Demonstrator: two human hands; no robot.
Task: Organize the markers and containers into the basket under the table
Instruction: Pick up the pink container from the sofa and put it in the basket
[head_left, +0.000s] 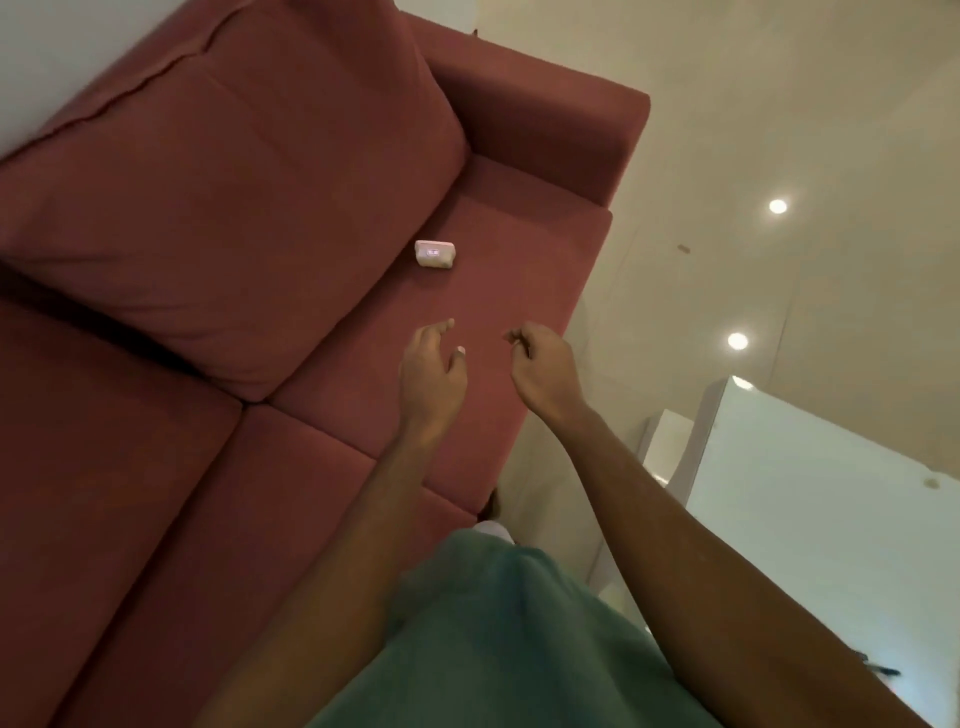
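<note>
Task items: no markers, containers or basket in view, and I can't pick out the table either.
Left hand (431, 374): hovering over the seat, fingers loose, empty.
Right hand (543, 371): fingers slackly curled, nothing held that I can see.
Small white case (435, 254): lying on the sofa (208, 208), just ahead of both hands.
Risk: the hands may grab that case by mistake, since the view is off the work area.

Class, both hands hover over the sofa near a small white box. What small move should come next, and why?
Probably the left hand reaches forward to the small white box: it lies on the sofa seat just beyond that hand's fingers, and neither it nor the right hand holds anything.
</note>
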